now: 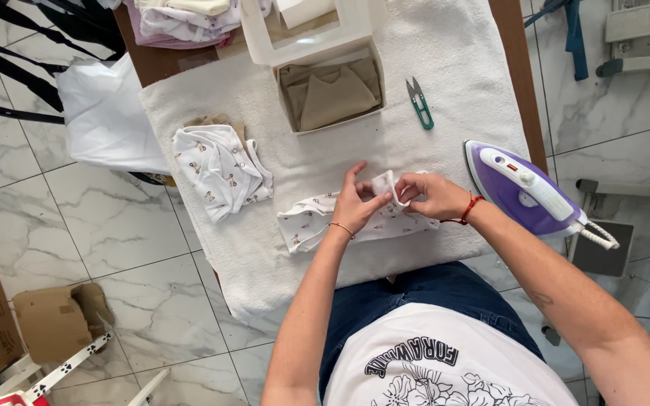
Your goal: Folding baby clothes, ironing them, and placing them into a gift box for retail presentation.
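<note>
Folding a printed baby garment

Left hand (355, 201) and right hand (429, 195) pinch a fold of the white printed baby garment (317, 222) at frame centre on the towel-covered table (445, 75). A like garment (220, 169) lies folded left; this one seems half done

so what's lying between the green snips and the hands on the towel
Nothing. In the head view, only bare white towel lies between the green snips and the left hand and right hand, which pinch a small white printed garment.
</note>
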